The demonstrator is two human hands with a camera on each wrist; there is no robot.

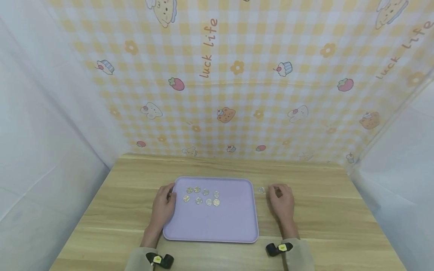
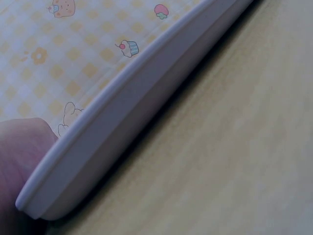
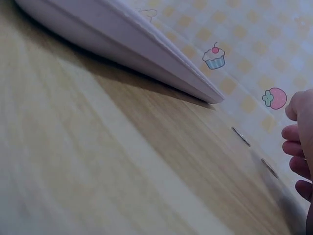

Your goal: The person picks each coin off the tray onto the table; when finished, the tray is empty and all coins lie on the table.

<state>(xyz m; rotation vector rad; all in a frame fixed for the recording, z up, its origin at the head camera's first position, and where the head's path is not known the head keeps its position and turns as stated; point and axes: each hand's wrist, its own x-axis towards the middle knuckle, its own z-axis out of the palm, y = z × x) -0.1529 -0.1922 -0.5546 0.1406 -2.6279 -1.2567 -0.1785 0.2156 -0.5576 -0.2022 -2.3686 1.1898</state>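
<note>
A shallow lilac tray [image 1: 234, 226] lies on the table, with several round coin-like discs [image 1: 209, 202], silvery and pale gold, spread over its upper left part. My left hand [image 1: 164, 209] grips the tray's left edge near the far corner; a digit shows against the rim in the left wrist view. To the right of the tray, my right hand [image 1: 282, 201] is loosely curled, with nothing visible in its fingers. A similar disc [image 1: 261, 190] lies between that hand and the tray. Two thin disc edges, one nearer disc [image 3: 269, 168] included, show beside the fingers in the right wrist view.
The wooden table [image 1: 325, 210] ends at a yellow checked cloth [image 1: 251, 98] with cartoon prints. White fabric sheets hang on the left and right sides. Each wrist wears a strapped black device, the right device [image 1: 278, 248] being just below the tray's near right corner.
</note>
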